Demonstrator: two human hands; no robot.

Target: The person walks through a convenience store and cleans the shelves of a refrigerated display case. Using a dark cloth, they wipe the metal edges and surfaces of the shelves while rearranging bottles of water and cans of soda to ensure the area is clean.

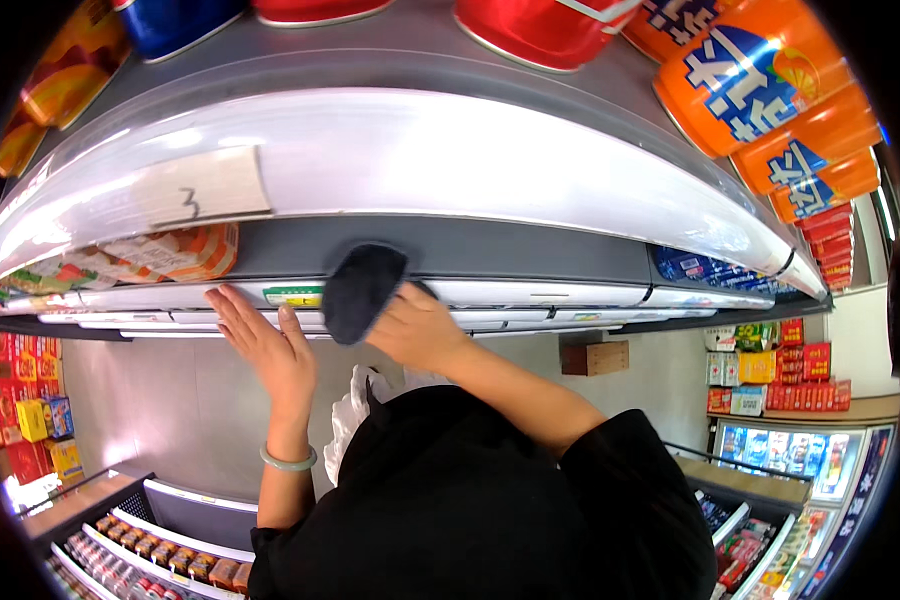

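My right hand grips a dark cloth. The cloth hangs at the front edge of a grey shelf, over its white price rail. To the left, my left hand has its palm flat and its thumb apart, with the fingertips at the same rail. Nothing shows in it; whether it presses on the rail I cannot tell. A green and yellow price tag is on the rail between the two hands. On the left wrist is a pale bangle.
A wide white shelf front overhangs the work, with a handwritten card. Orange Fanta bottles and red containers stand above. Packaged goods lie at the shelf's left. A wooden box and stocked shelves are behind.
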